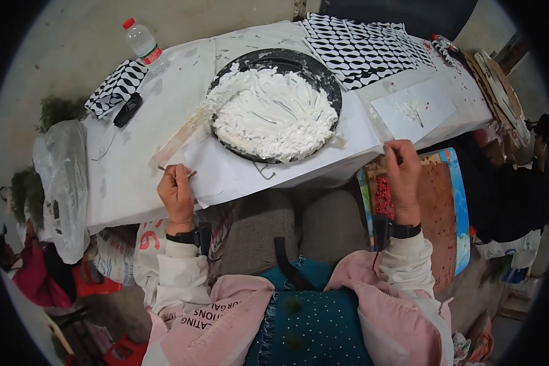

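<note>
My left hand (177, 194) is closed in a pinch at the table's front edge, with a short thin dark stick (192, 174) at its fingertips. My right hand (402, 177), also closed, hovers by the front edge on the right; what it pinches, if anything, is too small to make out. Between and beyond the hands sits a round black plate (332, 79) heaped with thick white paste (274, 113). A flat pale strip (180, 140) runs from the paste toward my left hand. White paper (219, 180) lies beneath the plate, and a bent dark wire piece (265, 171) rests on it.
A white sheet (433, 100) with a small white-tipped sprig (412, 111) lies at right. Patterned cloth (360, 52) is behind the plate. A red-capped bottle (141, 41) stands back left. Beside my right wrist, a board (430, 232) bears red beads (383, 195).
</note>
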`<move>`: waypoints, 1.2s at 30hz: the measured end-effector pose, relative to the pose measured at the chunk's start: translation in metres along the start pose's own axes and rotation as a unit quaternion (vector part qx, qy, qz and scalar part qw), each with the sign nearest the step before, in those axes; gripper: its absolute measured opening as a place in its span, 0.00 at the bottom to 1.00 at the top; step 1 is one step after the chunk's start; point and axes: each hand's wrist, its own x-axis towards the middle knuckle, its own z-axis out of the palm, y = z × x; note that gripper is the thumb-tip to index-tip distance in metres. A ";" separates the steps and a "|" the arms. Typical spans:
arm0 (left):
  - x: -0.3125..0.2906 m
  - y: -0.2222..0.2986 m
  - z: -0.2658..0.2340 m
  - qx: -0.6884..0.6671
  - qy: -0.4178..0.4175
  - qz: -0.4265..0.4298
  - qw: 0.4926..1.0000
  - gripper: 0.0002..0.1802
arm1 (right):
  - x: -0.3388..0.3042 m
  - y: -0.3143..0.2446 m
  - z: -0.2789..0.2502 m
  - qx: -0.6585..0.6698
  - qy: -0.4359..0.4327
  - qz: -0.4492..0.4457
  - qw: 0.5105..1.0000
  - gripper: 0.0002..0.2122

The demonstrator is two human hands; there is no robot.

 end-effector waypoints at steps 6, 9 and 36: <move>0.003 0.001 0.000 -0.013 0.000 0.006 1.000 0.13 | -0.011 -0.003 0.026 0.029 0.001 -0.009 1.000 0.02; 0.003 0.000 -0.002 -0.005 -0.011 0.007 1.000 0.13 | -0.009 0.001 0.036 0.035 0.012 -0.008 0.999 0.02; -0.072 0.080 0.019 -0.243 -0.274 -0.186 0.912 0.13 | -0.047 -0.056 0.048 0.214 -0.124 -0.009 0.969 0.04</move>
